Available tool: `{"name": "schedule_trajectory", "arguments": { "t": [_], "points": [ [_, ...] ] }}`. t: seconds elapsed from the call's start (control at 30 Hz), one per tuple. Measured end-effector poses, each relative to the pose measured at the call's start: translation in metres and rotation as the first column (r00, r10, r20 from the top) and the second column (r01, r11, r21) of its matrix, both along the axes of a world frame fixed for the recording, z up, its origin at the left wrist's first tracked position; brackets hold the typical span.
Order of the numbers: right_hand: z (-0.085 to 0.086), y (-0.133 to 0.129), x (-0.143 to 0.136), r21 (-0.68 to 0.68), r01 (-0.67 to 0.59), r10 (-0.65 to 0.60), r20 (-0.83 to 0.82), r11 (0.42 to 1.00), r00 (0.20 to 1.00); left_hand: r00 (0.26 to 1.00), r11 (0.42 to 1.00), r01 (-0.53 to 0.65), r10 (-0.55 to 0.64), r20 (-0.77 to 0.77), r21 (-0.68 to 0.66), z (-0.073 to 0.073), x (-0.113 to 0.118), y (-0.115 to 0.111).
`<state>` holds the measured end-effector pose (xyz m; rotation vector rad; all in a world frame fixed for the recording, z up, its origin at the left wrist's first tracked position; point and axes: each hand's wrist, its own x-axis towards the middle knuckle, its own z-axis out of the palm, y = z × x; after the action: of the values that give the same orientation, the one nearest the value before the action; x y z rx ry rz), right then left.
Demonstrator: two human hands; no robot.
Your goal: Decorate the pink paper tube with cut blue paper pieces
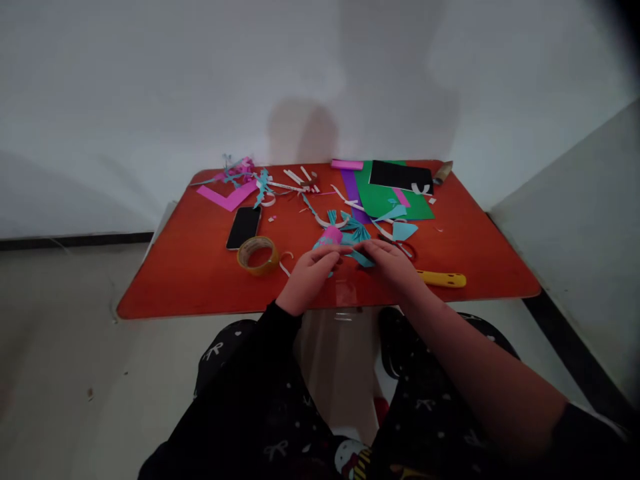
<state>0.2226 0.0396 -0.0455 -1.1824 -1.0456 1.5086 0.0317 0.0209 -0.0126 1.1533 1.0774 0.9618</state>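
Near the front edge of the red table, my left hand [313,272] and my right hand [387,263] are close together. Between their fingertips is a small piece of blue paper [363,259]. My right hand's fingers are pinched on it; my left hand's fingers are pressed together at its left side, and what they grip is too small to make out. Just beyond my hands lie a pink paper roll [331,236] with blue at its base and a pleated blue paper fan [356,228].
The red table [170,273] bears a phone [244,227], a tape roll [257,256], a yellow-handled tool [445,279], green paper [370,195], a black sheet [400,177], an angled pink strip [229,199] and scattered scraps. A wall stands behind.
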Motion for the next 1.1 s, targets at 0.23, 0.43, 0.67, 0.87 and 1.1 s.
{"name": "schedule_trajectory", "arguments": {
  "t": [0.23, 0.43, 0.67, 0.87, 1.1],
  "points": [
    [0.006, -0.004, 0.007, 0.251, 0.052, -0.092, 0.152, 0.967, 0.984, 0.992, 0.998, -0.018, 0.025, 0.12, -0.054, -0.008, -0.006, 0.004],
    [0.016, -0.011, 0.006, 0.534, -0.109, -0.171, 0.448, 0.839, 0.878, 0.937, 0.981, -0.027, 0.092, 0.336, -0.193, -0.004, -0.005, 0.005],
    [0.009, -0.008, 0.004, 0.476, -0.085, -0.151, 0.435, 0.875, 0.887, 0.943, 0.982, 0.008, 0.055, 0.327, -0.189, -0.004, -0.008, 0.005],
    [0.01, -0.005, 0.003, 0.157, -0.096, 0.062, 0.213, 0.983, 0.975, 0.998, 0.999, -0.028, 0.03, 0.058, -0.033, -0.001, -0.01, 0.001],
    [0.013, -0.005, 0.002, 0.18, -0.099, 0.044, 0.291, 0.979, 0.956, 1.0, 1.0, -0.007, 0.007, -0.021, -0.015, 0.001, -0.008, -0.001]
  ]
}}
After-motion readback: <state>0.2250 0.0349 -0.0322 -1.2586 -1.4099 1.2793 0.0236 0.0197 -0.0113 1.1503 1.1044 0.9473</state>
